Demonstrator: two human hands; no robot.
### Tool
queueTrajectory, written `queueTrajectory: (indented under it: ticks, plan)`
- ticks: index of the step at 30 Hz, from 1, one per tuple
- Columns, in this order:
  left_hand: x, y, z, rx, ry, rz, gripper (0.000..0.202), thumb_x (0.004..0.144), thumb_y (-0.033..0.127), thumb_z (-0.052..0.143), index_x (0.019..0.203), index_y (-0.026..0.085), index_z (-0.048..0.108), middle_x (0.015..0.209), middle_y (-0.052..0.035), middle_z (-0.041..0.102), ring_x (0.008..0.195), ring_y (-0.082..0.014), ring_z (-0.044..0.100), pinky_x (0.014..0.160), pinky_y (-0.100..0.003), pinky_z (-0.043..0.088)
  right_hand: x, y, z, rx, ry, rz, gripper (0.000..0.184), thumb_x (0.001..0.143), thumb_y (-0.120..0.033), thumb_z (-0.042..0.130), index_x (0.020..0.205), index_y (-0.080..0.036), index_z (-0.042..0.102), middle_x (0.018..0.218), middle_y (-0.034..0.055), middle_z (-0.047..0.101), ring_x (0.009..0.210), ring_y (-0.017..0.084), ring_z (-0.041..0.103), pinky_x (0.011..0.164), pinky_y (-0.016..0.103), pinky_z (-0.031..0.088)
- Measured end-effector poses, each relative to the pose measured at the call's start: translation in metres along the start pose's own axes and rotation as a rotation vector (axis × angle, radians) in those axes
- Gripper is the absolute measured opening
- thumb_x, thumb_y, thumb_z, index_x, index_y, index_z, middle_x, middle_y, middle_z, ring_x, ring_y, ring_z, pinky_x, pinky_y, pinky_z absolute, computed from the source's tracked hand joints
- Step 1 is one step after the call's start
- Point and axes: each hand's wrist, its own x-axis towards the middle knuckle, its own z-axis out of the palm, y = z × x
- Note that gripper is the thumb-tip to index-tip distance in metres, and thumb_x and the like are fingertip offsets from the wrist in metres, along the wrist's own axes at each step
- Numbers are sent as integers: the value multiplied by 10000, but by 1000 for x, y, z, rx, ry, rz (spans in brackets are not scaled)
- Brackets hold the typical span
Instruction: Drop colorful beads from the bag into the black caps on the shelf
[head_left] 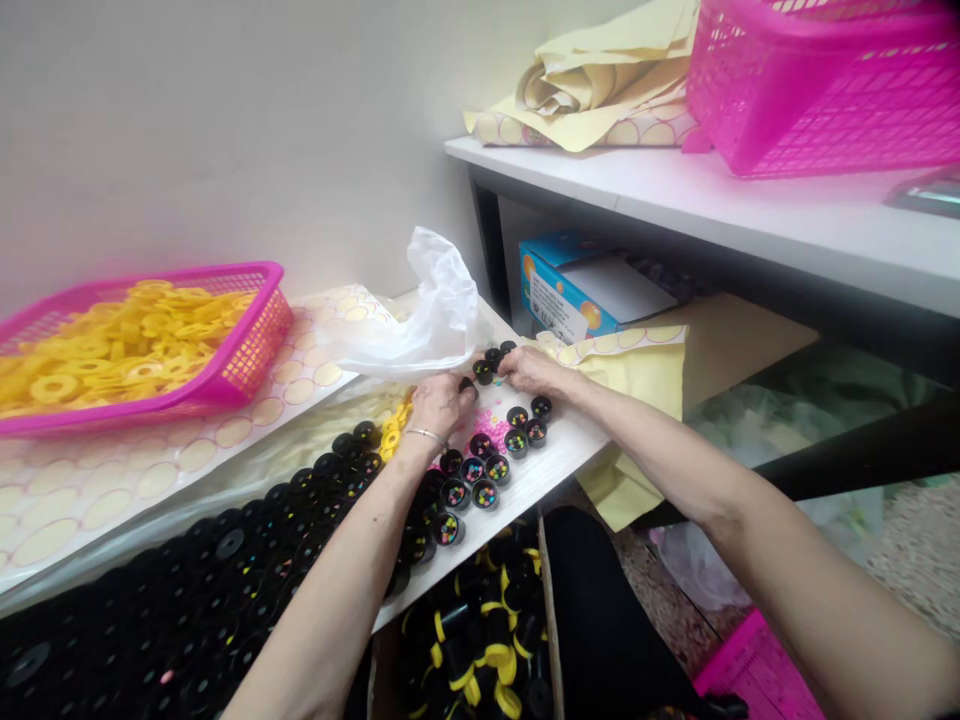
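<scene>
My left hand point(442, 405) is closed in a pinch on a small black cup point(467, 386) at the far end of a white board point(555, 455). My right hand point(531, 370) rests beside it with fingers curled on other black cups point(491, 362). Several black cups filled with coloured beads point(480, 480) stand in rows in front of both hands. A small pile of pink beads point(493, 430) lies between the rows. A stack of yellow rings point(391, 432) lies by my left wrist, which wears a thin bracelet.
A pink basket of yellow rings point(135, 345) sits far left on sheets of round stickers point(112, 480). Many black cups point(187, 600) fill the near left. A white plastic bag point(427, 320), a blue box point(577, 290), and a shelf with another pink basket point(825, 90) lie beyond.
</scene>
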Motion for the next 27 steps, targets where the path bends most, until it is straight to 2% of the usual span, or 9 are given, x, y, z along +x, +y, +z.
queueTrajectory:
  ticks: [5,9,12,15,19,21,24,27]
  plan:
    - [0,1,1,-28,-5,9,303,813,349,504,986,213,713,952,-91,719,908,-236,656,748,-289,471,9,-17,-2,-168,-146,35,311,707,-95,514,930,-136,727,862,83,706,807,175,613,635,227,367]
    - [0,5,1,-35,-7,9,308,809,339,495,957,189,719,953,-107,718,911,-248,656,741,-296,475,15,-25,6,-203,-178,57,235,713,-143,584,908,-133,715,864,95,696,791,181,613,604,230,352]
    - [-1,5,0,-43,-11,15,314,801,332,498,971,190,720,962,-106,717,918,-251,655,751,-300,477,14,-27,4,-227,-182,53,237,705,-168,622,926,-139,701,886,109,691,817,198,613,607,235,351]
    - [-2,4,-1,-50,-15,20,330,795,324,506,1022,200,712,984,-99,715,918,-247,654,766,-301,480,1,-23,-11,-219,-160,47,210,746,-160,563,910,-145,694,871,94,687,793,182,602,616,238,350]
    - [-2,3,0,-58,-20,31,356,800,328,505,1073,202,697,1021,-104,707,929,-256,651,778,-316,484,-33,-14,-39,-23,-68,-57,196,772,-134,486,810,-135,678,775,55,660,751,152,558,657,236,359]
    - [-2,3,0,-63,-20,30,365,801,327,508,1094,204,688,1031,-103,704,940,-254,649,793,-316,483,-50,-13,-47,34,-77,-93,177,761,-123,489,760,-127,666,738,47,639,727,144,536,652,239,355]
    - [-3,4,-2,-69,-27,29,356,798,321,513,1077,193,693,1022,-109,705,954,-251,644,804,-305,480,-67,-16,-45,-27,-131,-85,173,751,-93,488,725,-133,654,737,48,628,700,140,513,624,243,335]
    - [-5,5,-4,-73,-29,46,356,795,310,513,1085,195,684,1043,-107,699,975,-248,636,814,-297,477,-73,-19,-36,-166,-168,-79,177,755,-78,483,709,-140,642,768,71,629,701,147,510,601,253,308]
